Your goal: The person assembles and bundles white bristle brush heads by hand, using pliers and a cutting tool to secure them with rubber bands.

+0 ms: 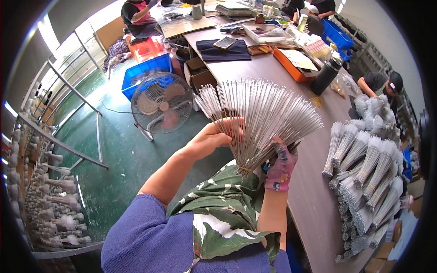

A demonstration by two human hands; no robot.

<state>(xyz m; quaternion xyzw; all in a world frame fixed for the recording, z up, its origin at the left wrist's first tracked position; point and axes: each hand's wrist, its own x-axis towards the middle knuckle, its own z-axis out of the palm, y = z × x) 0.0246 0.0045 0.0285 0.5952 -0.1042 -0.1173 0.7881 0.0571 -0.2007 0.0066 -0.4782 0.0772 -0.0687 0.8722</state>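
A large bundle of thin wire brushes fans out in front of me, bristled ends up. A yellow band ties its lower end together above my lap. My bare left hand is closed around wires at the left of the fan, some fingers hidden behind them. My right hand, in a pink and blue patterned glove, grips the bundle's right side, its fingers partly covered by the wires. A camouflage apron lies over my lap below the bundle.
Banded brush bundles are piled on the table at my right. Farther up stand a black bottle and an orange box. A floor fan and blue crate are ahead left, beside a metal rack. Other people work farther off.
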